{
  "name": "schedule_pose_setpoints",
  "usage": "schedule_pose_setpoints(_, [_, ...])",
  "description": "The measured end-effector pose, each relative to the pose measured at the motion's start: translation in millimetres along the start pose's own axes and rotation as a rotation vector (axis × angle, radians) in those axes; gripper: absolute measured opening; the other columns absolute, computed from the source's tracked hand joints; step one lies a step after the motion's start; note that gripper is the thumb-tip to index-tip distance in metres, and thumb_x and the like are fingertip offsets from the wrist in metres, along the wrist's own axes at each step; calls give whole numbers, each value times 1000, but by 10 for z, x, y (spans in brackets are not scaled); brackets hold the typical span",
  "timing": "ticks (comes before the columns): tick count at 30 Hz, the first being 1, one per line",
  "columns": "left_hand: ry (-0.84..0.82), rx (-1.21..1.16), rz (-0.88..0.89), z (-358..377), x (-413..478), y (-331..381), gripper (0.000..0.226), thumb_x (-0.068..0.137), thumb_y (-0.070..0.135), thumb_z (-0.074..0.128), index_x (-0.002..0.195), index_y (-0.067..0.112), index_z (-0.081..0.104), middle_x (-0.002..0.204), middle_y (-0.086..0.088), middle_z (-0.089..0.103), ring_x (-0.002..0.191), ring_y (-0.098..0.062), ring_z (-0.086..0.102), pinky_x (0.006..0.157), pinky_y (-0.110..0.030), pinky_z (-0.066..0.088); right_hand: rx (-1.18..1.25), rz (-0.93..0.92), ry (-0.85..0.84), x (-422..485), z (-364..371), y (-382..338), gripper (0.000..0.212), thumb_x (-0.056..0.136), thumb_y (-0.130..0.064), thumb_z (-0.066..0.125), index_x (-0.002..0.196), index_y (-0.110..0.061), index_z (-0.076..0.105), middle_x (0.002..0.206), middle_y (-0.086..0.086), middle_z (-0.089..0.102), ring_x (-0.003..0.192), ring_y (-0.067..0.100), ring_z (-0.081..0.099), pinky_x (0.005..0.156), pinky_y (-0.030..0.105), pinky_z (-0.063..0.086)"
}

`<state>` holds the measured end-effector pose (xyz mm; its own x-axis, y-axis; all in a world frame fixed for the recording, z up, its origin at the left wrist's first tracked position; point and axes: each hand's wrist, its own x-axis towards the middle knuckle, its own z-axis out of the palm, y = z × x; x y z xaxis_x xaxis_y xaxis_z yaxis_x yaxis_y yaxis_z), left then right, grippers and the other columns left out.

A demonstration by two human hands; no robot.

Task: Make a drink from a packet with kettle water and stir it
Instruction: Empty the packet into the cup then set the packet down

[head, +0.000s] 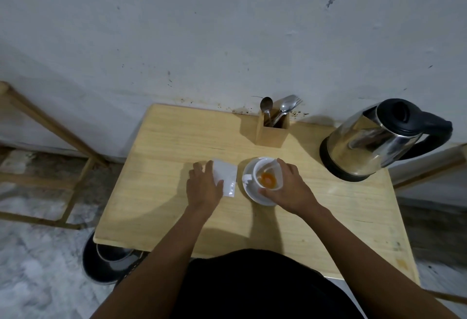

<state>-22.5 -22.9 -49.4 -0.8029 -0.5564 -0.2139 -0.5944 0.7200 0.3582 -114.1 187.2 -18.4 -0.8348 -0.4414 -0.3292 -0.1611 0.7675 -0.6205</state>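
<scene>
Two hands are working at the middle of the light wooden table (156, 192). My left hand (203, 187) is lying palm-down with fingers spread flat, pressing on the left part of a white packet (227, 179); it is resting on the packet rather than gripping it. The packet is lying flat, just beside the saucer (249, 193), and I cannot tell whether they are touching. My right hand (290, 187) is curling round the right side of the white cup (267, 173), with the thumb at the near rim and the fingers at the far rim. The cup is sitting on the saucer, and orange powder (267, 180) is showing at its bottom.

The steel kettle (374, 141) with black lid and handle is standing at the table's far right corner, close to the right edge and well apart from the cup. A wooden holder (273, 131) with a spoon (266, 106) and other cutlery is standing at the far edge against the wall (227, 28), behind the cup.

The left half of the table is lying bare, and the near strip in front of my forearms is likewise open. The stretch between cup and kettle is unobstructed. A dark pan-like object (108, 263) is sitting on the floor under the near left corner.
</scene>
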Motion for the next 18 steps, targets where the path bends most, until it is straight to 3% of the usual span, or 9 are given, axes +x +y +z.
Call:
schedule_pose_setpoints(2, [-52,117,134,87,-24,-4,56,91,40,50,142,25,32,149,-11,29,128,-31,38,100,-43,40,4,1,-5,9,-5,-9,93,55,-73,69,133,-39,33,132,-4,41,115,17,49,86,45,52])
schedule_pose_setpoints(5, [-118,202,245,197,-41,-59,46,92,41,44,136,26,41,145,-7,35,124,-29,39,95,-42,40,-13,8,-6,31,-13,4,93,56,-74,67,135,-37,33,132,-4,42,116,17,49,86,45,52])
schedule_pose_setpoints(12, [-87,213,263,218,-31,-70,44,91,40,44,132,24,45,143,-8,37,120,-30,42,93,-42,39,-28,-5,14,7,-17,-9,86,59,-72,68,131,-40,35,128,-5,45,111,16,51,84,44,53])
schedule_pose_setpoints(15, [-36,103,242,211,-25,-55,41,91,40,47,128,22,50,138,-7,43,119,-29,43,93,-42,40,-36,-7,16,-2,-23,-13,84,59,-72,69,130,-41,36,128,-5,45,112,17,52,84,44,53])
schedule_pose_setpoints(18, [-8,-172,258,153,-28,51,38,93,39,47,124,20,58,129,-4,54,115,-26,51,93,-39,44,-65,-7,22,-16,-73,-20,88,66,-72,68,138,-37,32,136,-3,43,118,19,50,88,42,51])
